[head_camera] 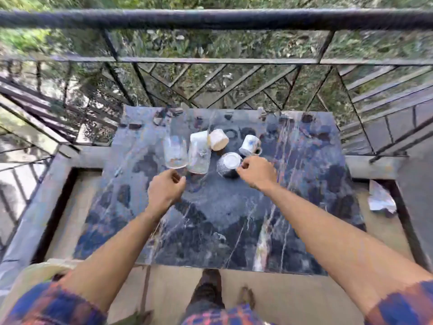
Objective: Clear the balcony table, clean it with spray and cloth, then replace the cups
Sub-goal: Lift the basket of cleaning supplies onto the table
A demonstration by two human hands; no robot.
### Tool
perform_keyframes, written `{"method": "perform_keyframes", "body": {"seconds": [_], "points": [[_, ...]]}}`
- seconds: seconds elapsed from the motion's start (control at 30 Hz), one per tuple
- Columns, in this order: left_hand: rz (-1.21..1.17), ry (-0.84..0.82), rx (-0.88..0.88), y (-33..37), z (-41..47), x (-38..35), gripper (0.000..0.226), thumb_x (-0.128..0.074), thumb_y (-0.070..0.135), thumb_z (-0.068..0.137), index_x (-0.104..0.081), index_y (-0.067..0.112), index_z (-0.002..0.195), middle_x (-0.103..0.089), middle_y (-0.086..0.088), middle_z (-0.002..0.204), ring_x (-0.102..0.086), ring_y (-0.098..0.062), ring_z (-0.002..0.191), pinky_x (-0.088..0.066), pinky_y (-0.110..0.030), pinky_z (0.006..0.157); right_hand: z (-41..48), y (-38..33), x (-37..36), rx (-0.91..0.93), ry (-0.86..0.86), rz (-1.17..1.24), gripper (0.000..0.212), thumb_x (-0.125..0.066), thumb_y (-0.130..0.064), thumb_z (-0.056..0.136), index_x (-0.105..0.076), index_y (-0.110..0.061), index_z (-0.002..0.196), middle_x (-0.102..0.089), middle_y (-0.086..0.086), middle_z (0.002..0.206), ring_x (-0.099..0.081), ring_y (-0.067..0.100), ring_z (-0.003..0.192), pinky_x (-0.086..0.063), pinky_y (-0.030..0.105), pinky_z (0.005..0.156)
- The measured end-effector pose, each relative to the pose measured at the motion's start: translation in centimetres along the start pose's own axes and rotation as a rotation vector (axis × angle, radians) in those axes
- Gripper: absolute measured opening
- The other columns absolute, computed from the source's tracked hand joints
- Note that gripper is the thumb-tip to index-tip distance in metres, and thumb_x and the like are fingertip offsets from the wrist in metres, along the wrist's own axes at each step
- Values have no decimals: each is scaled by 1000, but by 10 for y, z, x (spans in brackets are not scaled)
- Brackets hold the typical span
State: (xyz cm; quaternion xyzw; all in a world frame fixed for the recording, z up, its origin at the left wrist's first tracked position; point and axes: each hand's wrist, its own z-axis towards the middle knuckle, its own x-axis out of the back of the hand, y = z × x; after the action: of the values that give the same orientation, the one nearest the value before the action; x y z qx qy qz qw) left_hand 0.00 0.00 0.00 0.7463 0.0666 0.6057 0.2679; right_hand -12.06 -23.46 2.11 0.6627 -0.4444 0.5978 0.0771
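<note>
We look down on a dark marbled worktop (234, 219) standing against a black metal balcony railing (210, 18), with greenery beyond it. Toward the far middle of the worktop we see a tight cluster of drinking vessels. Two clear glasses stand side by side on the left: the left glass (175, 152) and the second glass (199, 159), which touch or nearly touch. Behind them sit a white cup (198, 137) and a cream cup (218, 139), both seemingly tipped or upturned, close together. To the right stands a white mug with blue pattern (249, 145), its handle pointing right. In front of it sits a dark cup with a white base (229, 164), apparently upside down.

Our left hand (165, 192) hovers just below the left glass with fingers loosely curled inward, holding nothing. Our right hand (256, 171) is at the right edge of the dark cup, fingers curled and thumb and forefinger drawn together at its rim; we cannot tell whether they actually grip it.

A crumpled piece of paper (380, 198) lies on the floor beside the worktop's right edge. Plaid sleeves (54, 308) show at the bottom.
</note>
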Motion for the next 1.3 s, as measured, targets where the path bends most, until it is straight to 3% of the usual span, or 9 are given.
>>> {"method": "perform_keyframes", "body": {"seconds": [0.13,0.27,0.4,0.6,0.83,1.0,1.13,1.3], "points": [[-171,1,157,-5,35,11,28,-56,50,76,-62,23,82,-67,7,77,-64,-23,81,-48,-35,74,24,-37,-9,-18,-14,53,20,-61,-42,87,-73,-26,92,-73,-1,102,-66,30,98,-48,34,74],[-237,31,178,-19,76,12,40,-63,53,80,-59,18,101,-67,-1,90,-61,-24,87,-48,-38,80,56,-66,-29,-32,-18,67,35,-60,-56,82,-74,-25,92,-74,2,98,-68,30,94,-48,32,69],[-262,39,222,-24,104,10,32,-67,50,86,-58,21,97,-64,2,90,-57,-21,85,-38,-32,76,73,-80,-43,-64,-24,64,35,-61,-56,83,-76,-26,93,-74,5,97,-69,32,92,-46,32,67],[-292,5,274,-27,119,7,23,-67,45,85,-62,23,83,-60,14,76,-59,-17,82,-39,-30,75,80,-85,-54,-123,0,103,34,-62,-56,84,-75,-24,83,-75,3,91,-69,32,91,-43,31,66],[-250,44,252,-42,104,22,21,-63,39,86,-64,23,71,-61,13,64,-62,-19,75,-41,-31,71,65,-103,-53,-77,-8,142,29,-63,-52,83,-70,-24,78,-74,2,89,-68,31,92,-55,35,74],[-237,184,350,-70,57,56,21,-64,40,86,-65,24,73,-62,12,66,-63,-19,77,-38,-28,71,35,-139,-62,109,-89,156,32,-63,-50,84,-62,-21,71,-73,2,90,-67,31,91,-51,34,72],[-268,311,536,-107,-7,83,18,-65,37,88,-70,20,81,-76,-6,90,-67,-27,90,-40,-29,72,-3,-177,-83,267,-210,194,31,-66,-48,86,-58,-26,66,-73,-1,89,-68,26,94,-49,33,76],[-344,506,834,-192,-110,102,22,-67,33,86,-70,13,79,-73,-6,81,-66,-28,81,-39,-30,67,-69,-245,-131,510,-398,116,23,-63,-44,86,-63,-28,70,-75,1,92,-68,31,97,-50,35,78]]}}
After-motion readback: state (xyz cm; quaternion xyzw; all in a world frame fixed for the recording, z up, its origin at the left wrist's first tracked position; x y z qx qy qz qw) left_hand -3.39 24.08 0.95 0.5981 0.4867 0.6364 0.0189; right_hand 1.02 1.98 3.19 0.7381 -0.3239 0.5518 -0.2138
